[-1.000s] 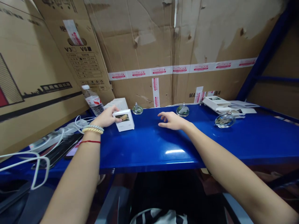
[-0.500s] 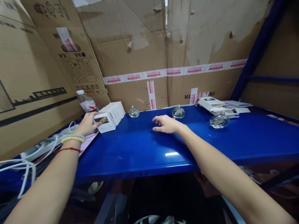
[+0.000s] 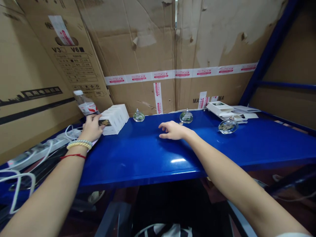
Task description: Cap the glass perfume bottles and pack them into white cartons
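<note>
Left of centre, a plastic bottle point(image 3: 86, 106) stood behind your left hand point(image 3: 92, 128), whose curled fingers touched the front white box point(image 3: 112, 127) of a row; I couldn't tell whether they gripped it. One glass bottle point(image 3: 138, 116) stood nearer mid-frame. Your right hand point(image 3: 172, 130), loosely open, was at centre, just beside a second glass bottle point(image 3: 186, 117); a third glass bottle point(image 3: 228, 126) sat at right.
</note>
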Available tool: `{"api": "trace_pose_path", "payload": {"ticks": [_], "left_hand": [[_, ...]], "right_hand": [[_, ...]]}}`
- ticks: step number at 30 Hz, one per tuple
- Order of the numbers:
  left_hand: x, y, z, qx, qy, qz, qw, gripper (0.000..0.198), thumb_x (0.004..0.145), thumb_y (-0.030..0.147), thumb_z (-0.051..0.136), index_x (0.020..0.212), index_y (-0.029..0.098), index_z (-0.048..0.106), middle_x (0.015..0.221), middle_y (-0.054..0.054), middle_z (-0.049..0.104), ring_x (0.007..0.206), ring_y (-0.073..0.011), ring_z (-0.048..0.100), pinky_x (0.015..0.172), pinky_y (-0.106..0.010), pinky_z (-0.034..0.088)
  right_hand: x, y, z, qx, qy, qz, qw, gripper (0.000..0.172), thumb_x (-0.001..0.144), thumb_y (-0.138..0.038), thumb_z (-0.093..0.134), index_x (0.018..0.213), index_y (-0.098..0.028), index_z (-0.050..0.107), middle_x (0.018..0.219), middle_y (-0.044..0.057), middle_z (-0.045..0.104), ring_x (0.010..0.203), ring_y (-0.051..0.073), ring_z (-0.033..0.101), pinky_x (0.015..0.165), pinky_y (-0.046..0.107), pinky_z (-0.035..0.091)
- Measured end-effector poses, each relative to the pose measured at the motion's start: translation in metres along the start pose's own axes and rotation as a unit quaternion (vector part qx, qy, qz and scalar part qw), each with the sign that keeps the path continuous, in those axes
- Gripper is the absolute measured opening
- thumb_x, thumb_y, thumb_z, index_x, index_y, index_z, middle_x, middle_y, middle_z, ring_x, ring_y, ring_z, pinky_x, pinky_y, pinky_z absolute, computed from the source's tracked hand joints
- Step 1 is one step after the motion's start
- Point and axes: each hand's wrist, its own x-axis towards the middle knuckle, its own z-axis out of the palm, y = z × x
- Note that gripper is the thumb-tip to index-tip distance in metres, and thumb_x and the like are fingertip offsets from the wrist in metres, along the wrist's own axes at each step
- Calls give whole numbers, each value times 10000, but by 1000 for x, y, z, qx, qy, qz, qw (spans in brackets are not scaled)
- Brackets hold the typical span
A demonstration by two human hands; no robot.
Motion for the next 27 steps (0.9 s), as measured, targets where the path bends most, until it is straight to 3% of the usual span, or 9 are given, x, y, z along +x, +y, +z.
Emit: {"api": "trace_pose_path", "payload": {"ticks": [5,9,13,16,19,22,24,27], "left_hand": [[-8,9,-10,33,-24,-8,999,773,782,426,518,1459,176,240,1516,-194,244,1413,-400,280,1134,-599,290],[-15,28,-19,9,-1,-36,999,908,733,480,589,1483,178,175,1554,-210,103,1435,-458,187,1151,-606,245],[-19,67,-26,-19,25,4,999,882,718,459,604,1466,183,229,1556,-198,59,1459,-455,111,1180,-591,198],[-20,106,-26,-48,9,65,997,809,717,449,615,1428,205,317,1556,-191,69,1464,-444,132,1171,-606,230],[-22,143,-17,-69,-58,151,984,710,730,435,611,1376,216,416,1556,-175,118,1460,-441,164,1163,-607,259],[-26,171,2,-72,-138,245,957,638,744,421,606,1344,251,471,1559,-150,184,1450,-424,209,1158,-626,242],[-29,182,16,-71,-178,298,935,594,742,391,612,1310,249,510,1550,-154,230,1441,-410,239,1154,-624,244],[-34,190,35,-67,-208,342,914,481,774,335,571,1239,214,566,1492,-163,346,1392,-376,335,1124,-580,318]], "right_hand": [[3,4,4,3,9,-13,1000,493,813,-386,637,1243,-149,601,1118,121,682,904,191,637,804,291,478],[4,5,7,9,48,-42,998,446,814,-339,630,1209,-133,614,1122,138,676,984,210,627,892,328,474],[0,-1,-1,4,137,-75,988,285,800,-227,567,1048,-149,682,1066,102,696,978,196,633,909,321,470],[-7,-2,-23,50,245,-63,966,230,738,-151,532,889,-164,705,934,59,724,866,167,645,837,291,487],[-17,8,-60,97,368,3,925,188,714,-171,523,777,-161,700,784,39,712,704,140,617,726,275,493],[-32,40,-101,22,438,111,892,166,680,-190,560,741,-150,708,749,54,698,698,158,606,730,300,485],[-44,72,-123,-50,413,218,883,171,675,-192,584,762,-148,724,766,77,695,723,170,607,745,309,468],[-64,124,-141,-128,308,369,867,206,708,-251,620,840,-158,747,841,126,696,730,165,588,692,306,419]]}}
